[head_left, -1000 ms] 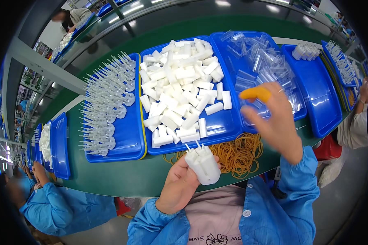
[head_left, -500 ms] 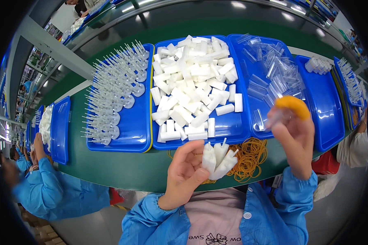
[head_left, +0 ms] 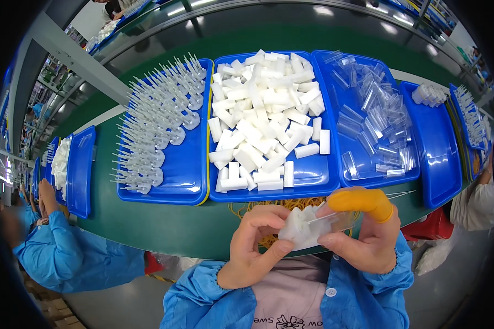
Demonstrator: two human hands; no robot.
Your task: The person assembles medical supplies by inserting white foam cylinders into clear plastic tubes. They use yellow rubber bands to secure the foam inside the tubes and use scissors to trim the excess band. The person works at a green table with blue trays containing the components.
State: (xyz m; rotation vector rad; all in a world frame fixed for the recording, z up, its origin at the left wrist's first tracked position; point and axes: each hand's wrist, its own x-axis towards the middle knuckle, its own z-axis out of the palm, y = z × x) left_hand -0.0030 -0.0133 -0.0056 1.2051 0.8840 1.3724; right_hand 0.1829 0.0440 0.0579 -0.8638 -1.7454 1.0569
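My left hand (head_left: pixel 251 248) is closed around a small cluster of white foam pieces (head_left: pixel 296 230) with thin stems sticking out toward the right. My right hand (head_left: pixel 370 248), with a yellow finger cover (head_left: pixel 362 202) on one finger, pinches a clear plastic sleeve (head_left: pixel 341 221). The sleeve meets the stem side of the cluster; how far it reaches over the pieces cannot be made out. Behind both hands lies a heap of orange rubber bands (head_left: pixel 247 208), partly hidden by them.
Ahead stands a blue tray of white foam blocks (head_left: pixel 269 131). Left of it are rows of stemmed translucent parts (head_left: pixel 148 137); right of it, clear sleeves (head_left: pixel 373 118). Tweezers (head_left: pixel 402 194) lie by my right hand. Another blue tray (head_left: pixel 436 148) stands farther right. A co-worker's blue sleeve (head_left: pixel 66 241) is at left.
My right hand has come down and left from the sleeve tray, bringing a clear sleeve to the foam pieces. My left hand has turned the cluster so its stems point right.
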